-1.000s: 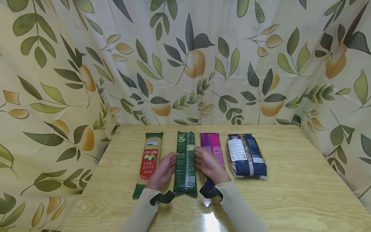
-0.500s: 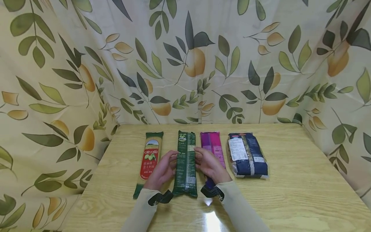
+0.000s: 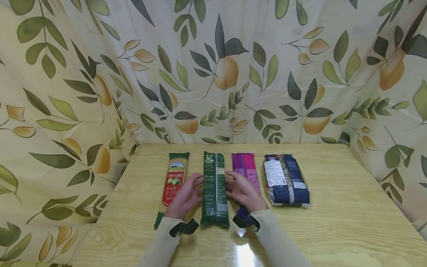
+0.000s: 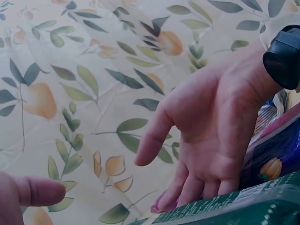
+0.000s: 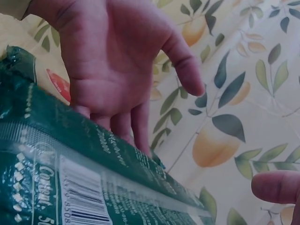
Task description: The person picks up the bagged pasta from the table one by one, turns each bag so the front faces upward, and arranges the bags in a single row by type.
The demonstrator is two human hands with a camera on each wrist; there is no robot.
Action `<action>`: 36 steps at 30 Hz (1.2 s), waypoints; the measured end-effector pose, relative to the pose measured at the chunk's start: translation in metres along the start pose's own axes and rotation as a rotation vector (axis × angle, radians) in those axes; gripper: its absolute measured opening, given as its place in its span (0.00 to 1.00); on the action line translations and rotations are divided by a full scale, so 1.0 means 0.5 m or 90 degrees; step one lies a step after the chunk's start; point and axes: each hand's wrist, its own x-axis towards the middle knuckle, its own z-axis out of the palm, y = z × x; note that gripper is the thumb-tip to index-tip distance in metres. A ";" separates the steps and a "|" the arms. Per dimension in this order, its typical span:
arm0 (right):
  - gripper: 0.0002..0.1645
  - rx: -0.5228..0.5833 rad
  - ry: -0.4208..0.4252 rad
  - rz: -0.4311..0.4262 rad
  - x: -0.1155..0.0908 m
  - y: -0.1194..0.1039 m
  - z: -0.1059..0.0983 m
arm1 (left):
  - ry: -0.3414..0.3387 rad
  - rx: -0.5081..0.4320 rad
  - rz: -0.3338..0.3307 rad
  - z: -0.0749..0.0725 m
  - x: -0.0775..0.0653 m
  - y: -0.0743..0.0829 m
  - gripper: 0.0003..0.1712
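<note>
A green spaghetti pack (image 3: 214, 189), printed back up, lies lengthwise between my two hands. My left hand (image 3: 187, 196) is at its left side and my right hand (image 3: 242, 189) at its right side, palms facing each other. In the wrist views the right hand (image 4: 211, 126) and the left hand (image 5: 112, 65) have nearly straight fingers that pass behind the pack's edges, hiding the fingertips. Both thumbs stand up, apart from the pack. Whether the pack touches the table cannot be told.
An Olivoilà spaghetti pack (image 3: 173, 181) with a red label lies left, partly behind my left hand. A pink and purple pack (image 3: 247, 168) lies right, partly covered by my right hand. Farther right is a dark blue bag (image 3: 287, 180). A patterned curtain (image 3: 230, 107) borders the wooden table (image 3: 350, 222).
The green spaghetti pack has turned slightly, its far end swinging a little to the left. Both hands stay at its sides. The head view has shifted slightly.
</note>
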 end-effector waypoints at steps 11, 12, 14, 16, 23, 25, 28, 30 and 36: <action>0.41 0.022 -0.008 0.014 0.002 0.004 0.000 | 0.002 -0.031 0.000 -0.005 0.002 -0.002 0.36; 0.40 0.024 -0.007 0.015 0.001 0.004 0.001 | 0.001 -0.031 0.003 -0.005 0.003 -0.003 0.35; 0.39 0.025 -0.005 0.014 0.000 0.004 0.003 | 0.002 -0.037 0.003 -0.004 0.004 -0.004 0.33; 0.38 0.027 0.000 0.014 0.000 0.005 0.004 | 0.000 -0.040 0.003 -0.004 0.005 -0.004 0.31; 0.41 0.023 -0.003 0.008 0.001 0.004 0.004 | -0.015 -0.060 0.002 -0.004 0.006 -0.001 0.31; 0.43 0.028 -0.008 0.002 0.002 0.003 0.003 | -0.016 -0.064 0.006 -0.005 0.008 -0.002 0.32; 0.47 0.037 -0.008 -0.007 0.002 0.002 0.002 | -0.011 -0.067 0.014 -0.006 0.008 -0.004 0.32; 0.49 0.040 -0.007 -0.011 0.002 0.001 0.001 | -0.008 -0.069 0.020 -0.007 0.008 -0.003 0.32; 0.40 0.038 0.006 -0.004 0.001 0.004 0.002 | 0.007 -0.075 0.022 -0.008 0.007 -0.002 0.35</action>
